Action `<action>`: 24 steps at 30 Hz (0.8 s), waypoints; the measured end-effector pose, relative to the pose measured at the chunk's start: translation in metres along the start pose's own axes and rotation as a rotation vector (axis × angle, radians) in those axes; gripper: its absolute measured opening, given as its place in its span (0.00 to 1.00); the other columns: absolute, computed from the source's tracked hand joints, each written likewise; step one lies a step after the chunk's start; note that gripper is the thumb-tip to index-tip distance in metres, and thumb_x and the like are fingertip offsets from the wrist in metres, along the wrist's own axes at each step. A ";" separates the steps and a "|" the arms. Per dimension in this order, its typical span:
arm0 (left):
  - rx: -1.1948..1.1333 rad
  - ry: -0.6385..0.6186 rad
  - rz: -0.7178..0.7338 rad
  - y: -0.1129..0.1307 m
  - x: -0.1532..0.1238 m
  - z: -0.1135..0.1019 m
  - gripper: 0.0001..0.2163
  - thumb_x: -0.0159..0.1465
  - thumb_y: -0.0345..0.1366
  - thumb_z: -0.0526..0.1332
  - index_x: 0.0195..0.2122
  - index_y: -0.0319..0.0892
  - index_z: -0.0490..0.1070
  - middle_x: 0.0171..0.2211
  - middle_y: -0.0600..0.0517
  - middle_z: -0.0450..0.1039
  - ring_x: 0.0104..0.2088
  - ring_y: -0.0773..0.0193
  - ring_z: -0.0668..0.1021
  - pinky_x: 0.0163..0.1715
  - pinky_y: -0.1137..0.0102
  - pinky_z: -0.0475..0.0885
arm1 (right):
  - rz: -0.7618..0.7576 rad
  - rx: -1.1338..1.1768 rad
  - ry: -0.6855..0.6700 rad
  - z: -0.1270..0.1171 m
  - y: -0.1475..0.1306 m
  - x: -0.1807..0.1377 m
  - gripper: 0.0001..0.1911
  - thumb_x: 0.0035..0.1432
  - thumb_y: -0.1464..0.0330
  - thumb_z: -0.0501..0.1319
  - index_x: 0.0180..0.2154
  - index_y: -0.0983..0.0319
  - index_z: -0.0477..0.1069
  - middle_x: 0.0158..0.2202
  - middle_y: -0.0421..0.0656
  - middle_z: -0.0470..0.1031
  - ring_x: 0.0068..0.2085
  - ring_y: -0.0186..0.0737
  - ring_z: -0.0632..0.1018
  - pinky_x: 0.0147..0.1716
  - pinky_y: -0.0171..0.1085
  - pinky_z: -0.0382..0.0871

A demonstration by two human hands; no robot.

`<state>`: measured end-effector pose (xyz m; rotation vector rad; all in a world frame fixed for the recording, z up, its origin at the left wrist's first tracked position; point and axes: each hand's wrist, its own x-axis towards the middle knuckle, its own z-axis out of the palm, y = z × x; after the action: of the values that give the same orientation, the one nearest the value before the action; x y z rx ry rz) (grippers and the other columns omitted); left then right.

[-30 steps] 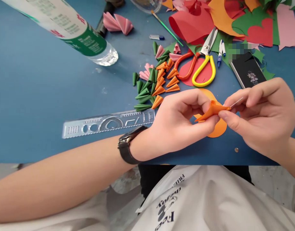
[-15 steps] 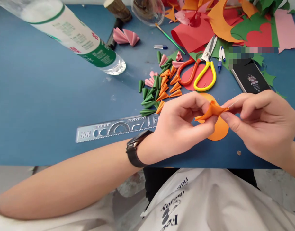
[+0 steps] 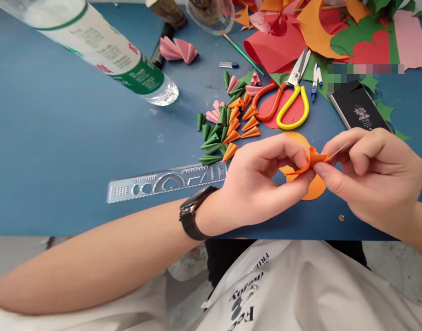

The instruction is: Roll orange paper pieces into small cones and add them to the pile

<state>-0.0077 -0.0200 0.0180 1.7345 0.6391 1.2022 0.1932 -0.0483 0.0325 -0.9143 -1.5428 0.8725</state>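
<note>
Two hands pinch one orange paper piece (image 3: 312,161), left hand (image 3: 262,184) and right hand (image 3: 373,179) each in a fingertip grip, now curled tighter than a second ago, above an orange disc (image 3: 314,188) on the counter (image 3: 59,151), finished cones (image 3: 228,124) and scissors (image 3: 287,103) beyond the disc.

Both forearms come in over the near edge of the desk and the hands meet just inside it, right of the middle. The left hand (image 3: 262,184) lies palm half up, wrist bent inward, a dark watch strapped around the wrist; its thumb and curled fingers are pinched together at their tips. The right hand (image 3: 373,179) faces it from the right, knuckles up, thumb stretched toward the left thumb, forefinger and middle finger bent down over it. The two sets of fingertips nearly touch
</note>
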 end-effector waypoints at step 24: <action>0.025 0.024 0.035 -0.002 0.001 0.000 0.10 0.62 0.23 0.69 0.36 0.45 0.73 0.34 0.53 0.80 0.33 0.67 0.81 0.29 0.73 0.79 | -0.026 -0.102 -0.009 -0.005 0.001 -0.003 0.15 0.64 0.73 0.76 0.35 0.50 0.74 0.41 0.39 0.88 0.44 0.49 0.89 0.45 0.54 0.88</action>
<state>-0.0073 -0.0185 0.0171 1.7608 0.6431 1.2453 0.1985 -0.0502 0.0314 -0.9619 -1.6156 0.7867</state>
